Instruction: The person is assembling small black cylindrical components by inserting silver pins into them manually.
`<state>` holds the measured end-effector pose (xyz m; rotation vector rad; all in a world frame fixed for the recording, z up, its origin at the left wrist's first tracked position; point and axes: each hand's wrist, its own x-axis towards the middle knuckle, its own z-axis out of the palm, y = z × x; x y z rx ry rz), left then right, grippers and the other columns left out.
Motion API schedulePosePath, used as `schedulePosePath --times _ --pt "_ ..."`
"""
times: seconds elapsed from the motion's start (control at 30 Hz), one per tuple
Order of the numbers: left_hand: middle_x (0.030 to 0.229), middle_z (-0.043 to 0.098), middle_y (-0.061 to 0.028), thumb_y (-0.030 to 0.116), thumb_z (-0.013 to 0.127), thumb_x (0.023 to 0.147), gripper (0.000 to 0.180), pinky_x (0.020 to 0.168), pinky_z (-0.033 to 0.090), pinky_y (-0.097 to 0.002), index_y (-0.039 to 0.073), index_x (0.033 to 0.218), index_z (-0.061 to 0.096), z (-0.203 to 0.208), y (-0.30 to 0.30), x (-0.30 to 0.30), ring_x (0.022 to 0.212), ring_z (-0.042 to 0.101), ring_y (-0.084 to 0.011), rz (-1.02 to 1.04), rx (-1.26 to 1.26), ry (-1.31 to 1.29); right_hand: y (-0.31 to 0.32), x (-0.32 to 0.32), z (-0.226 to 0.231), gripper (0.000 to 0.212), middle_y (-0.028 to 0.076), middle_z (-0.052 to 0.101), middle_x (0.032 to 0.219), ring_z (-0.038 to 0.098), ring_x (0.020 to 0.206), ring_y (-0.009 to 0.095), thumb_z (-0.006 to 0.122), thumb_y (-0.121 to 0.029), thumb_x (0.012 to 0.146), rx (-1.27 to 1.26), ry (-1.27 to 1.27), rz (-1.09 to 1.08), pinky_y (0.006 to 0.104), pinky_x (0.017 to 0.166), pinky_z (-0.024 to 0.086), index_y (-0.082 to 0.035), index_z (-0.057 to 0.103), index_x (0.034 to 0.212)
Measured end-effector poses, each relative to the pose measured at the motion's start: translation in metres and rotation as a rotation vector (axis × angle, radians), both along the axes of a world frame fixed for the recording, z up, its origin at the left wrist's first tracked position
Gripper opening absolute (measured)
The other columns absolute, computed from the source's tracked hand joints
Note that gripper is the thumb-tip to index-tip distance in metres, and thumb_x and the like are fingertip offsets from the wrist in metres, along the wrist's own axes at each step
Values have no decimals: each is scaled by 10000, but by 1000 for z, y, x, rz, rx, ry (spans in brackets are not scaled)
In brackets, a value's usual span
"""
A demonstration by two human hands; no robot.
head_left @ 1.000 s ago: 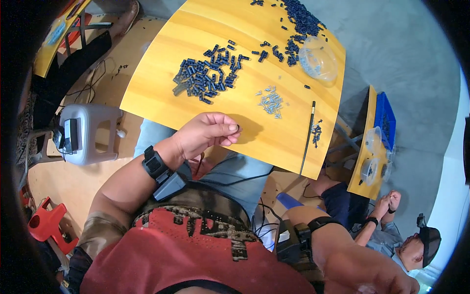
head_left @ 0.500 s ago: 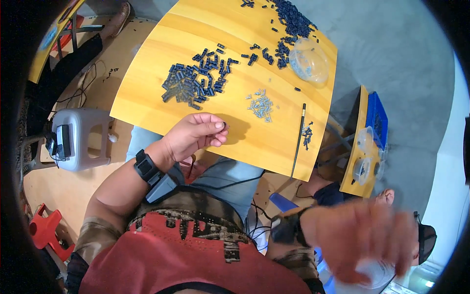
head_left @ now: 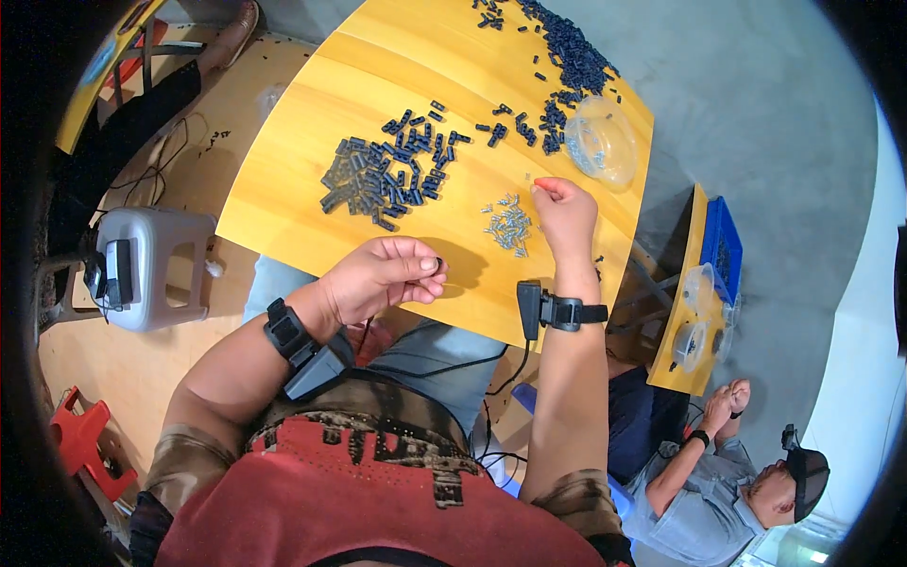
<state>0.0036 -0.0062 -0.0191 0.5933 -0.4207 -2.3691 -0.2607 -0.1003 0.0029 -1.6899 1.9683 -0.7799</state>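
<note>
My left hand (head_left: 385, 274) is closed near the table's front edge, with a small black part (head_left: 437, 266) pinched between thumb and fingertips. My right hand (head_left: 567, 215) is over the table, just right of a small heap of silver screws (head_left: 508, 227). Its thumb and fingers are pressed together; anything between them is too small to make out. Beyond my left hand lies a loose pile of black rectangular plastic pieces (head_left: 364, 180). My right forearm covers the thin black rod and most of the dark screws beside it.
At the far right of the yellow table (head_left: 283, 161) are a clear plastic bowl (head_left: 619, 142) and a heap of small black parts (head_left: 572, 52). A grey plastic stool (head_left: 146, 269) stands at left. Another person (head_left: 709, 496) sits at right, near a blue tray (head_left: 724, 248).
My right hand has swung from the lower right up and forward over the table, beside the silver screws. My left hand keeps its pinch, barely moved.
</note>
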Motion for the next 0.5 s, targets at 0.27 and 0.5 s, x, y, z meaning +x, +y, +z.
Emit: schedulePosePath --times 0.27,0.5 --pt "969 641 -84 119 563 909 134 778 526 -285 22 994 601 -8 -5 4 865 635 -162 -51 15 116 -9 17 -2 182 164 661 751 650 692 293 635 -164 740 3 225 -21 354 646 507 -13 695 822" --pt "970 641 -83 123 557 913 143 791 525 -287 20 1003 597 -9 -6 5 876 638 -166 -55 23 158 -8 25 3 170 158 662 801 648 725 287 640 -166 739 31 254 -67 360 664 506 -23 695 815"
